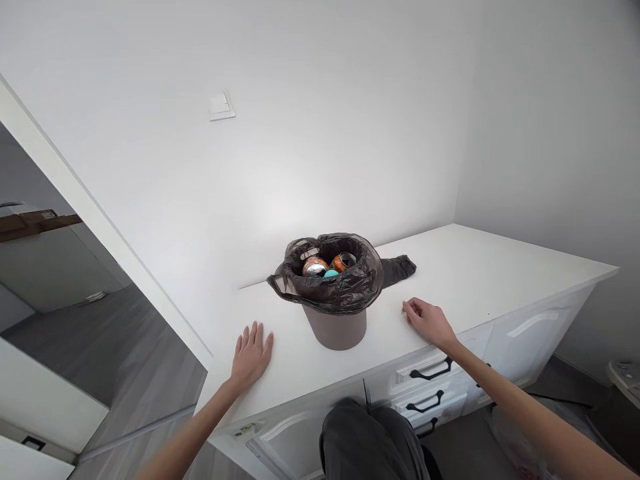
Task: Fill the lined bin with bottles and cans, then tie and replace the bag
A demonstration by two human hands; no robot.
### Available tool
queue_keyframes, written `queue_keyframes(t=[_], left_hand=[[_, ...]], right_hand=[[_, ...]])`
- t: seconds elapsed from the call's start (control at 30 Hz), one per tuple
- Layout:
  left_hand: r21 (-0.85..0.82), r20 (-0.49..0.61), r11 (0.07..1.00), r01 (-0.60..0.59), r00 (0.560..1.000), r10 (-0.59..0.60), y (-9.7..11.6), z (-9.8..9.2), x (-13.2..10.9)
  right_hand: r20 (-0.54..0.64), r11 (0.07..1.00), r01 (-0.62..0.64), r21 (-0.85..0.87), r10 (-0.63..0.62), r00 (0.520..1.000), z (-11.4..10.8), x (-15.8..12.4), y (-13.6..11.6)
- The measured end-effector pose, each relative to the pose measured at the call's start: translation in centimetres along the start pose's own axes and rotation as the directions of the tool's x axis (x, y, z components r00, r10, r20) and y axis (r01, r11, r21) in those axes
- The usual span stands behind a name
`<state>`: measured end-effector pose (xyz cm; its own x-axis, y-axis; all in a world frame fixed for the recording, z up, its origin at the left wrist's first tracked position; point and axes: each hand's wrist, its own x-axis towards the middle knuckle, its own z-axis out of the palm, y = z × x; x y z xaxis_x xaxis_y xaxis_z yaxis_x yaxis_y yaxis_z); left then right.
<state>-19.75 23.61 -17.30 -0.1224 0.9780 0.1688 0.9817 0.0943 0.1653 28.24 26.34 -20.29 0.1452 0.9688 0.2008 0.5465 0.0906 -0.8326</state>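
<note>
A grey-brown bin (337, 331) stands upright on a white cabinet top (295, 360). Its mouth is lined with a black plastic bag (345, 298) folded over the rim. Inside the bag lie two orange drink cans, one can (315, 267) showing a silver end and the other can (344, 261) a dark opening, beside a small teal object (331, 273). My left hand (251, 355) rests flat and open left of the bin. On the right, my right hand (427, 321) rests with fingers curled in, apart from the bin, and nothing shows in it.
Behind the bin's right side lies more black plastic (399, 269). A white wall with a light switch (221, 107) rises behind. Below are drawers with black handles (431, 369); at left a doorway opens onto a grey floor (145, 347).
</note>
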Motion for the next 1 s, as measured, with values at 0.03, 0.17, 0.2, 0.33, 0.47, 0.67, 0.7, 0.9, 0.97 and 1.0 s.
queue_keyframes(t=[0.03, 0.17, 0.2, 0.33, 0.47, 0.67, 0.7, 0.9, 0.97, 1.0], left_hand=[[0.016, 0.007, 1.000, 0.002, 1.000, -0.002, -0.3, 0.3, 0.2], [0.108, 0.010, 0.994, -0.022, 1.000, 0.021, -1.0, 1.2, 0.7], [0.124, 0.006, 0.992, -0.031, 1.000, 0.031, -1.1, 1.3, 0.7], [0.129, 0.004, 0.991, -0.042, 0.999, 0.042, -1.3, 1.5, 0.5], [0.116, -0.011, 0.992, -0.055, 0.998, 0.057, -1.3, 1.8, 0.5], [0.121, -0.022, 0.991, -0.062, 0.998, 0.066, -1.6, 2.3, 0.9], [0.120, -0.019, 0.991, -0.066, 0.997, 0.069, -1.6, 2.3, 0.9], [0.128, 0.006, 0.988, -0.088, 0.996, 0.088, -1.6, 2.2, 1.0], [0.129, 0.009, 0.986, -0.102, 0.995, 0.102, -1.7, 2.3, 1.1], [0.129, 0.007, 0.986, -0.109, 0.994, 0.109, -1.7, 2.3, 1.2]], right_hand=[[-0.003, 1.000, 0.000, -0.012, 0.000, 1.000, 0.1, 0.0, 0.1], [-0.014, 0.996, 0.017, -0.089, -0.018, 1.000, 0.8, 0.2, 1.1], [-0.015, 0.991, 0.026, -0.128, -0.028, 0.999, 1.0, 0.3, 1.3], [0.008, 0.943, 0.083, -0.321, -0.085, 0.996, 1.8, 0.3, 1.6], [0.037, 0.898, 0.129, -0.420, -0.125, 0.991, 2.3, 0.2, 1.5], [0.029, 0.864, 0.145, -0.482, -0.150, 0.988, 2.6, 0.2, 1.8], [0.028, 0.861, 0.142, -0.488, -0.148, 0.989, 2.6, 0.3, 1.8], [0.025, 0.855, 0.137, -0.500, -0.144, 0.989, 2.6, 0.3, 1.9], [0.021, 0.850, 0.137, -0.510, -0.147, 0.989, 2.6, 0.3, 1.9], [0.019, 0.846, 0.137, -0.515, -0.149, 0.989, 2.6, 0.3, 1.9]])
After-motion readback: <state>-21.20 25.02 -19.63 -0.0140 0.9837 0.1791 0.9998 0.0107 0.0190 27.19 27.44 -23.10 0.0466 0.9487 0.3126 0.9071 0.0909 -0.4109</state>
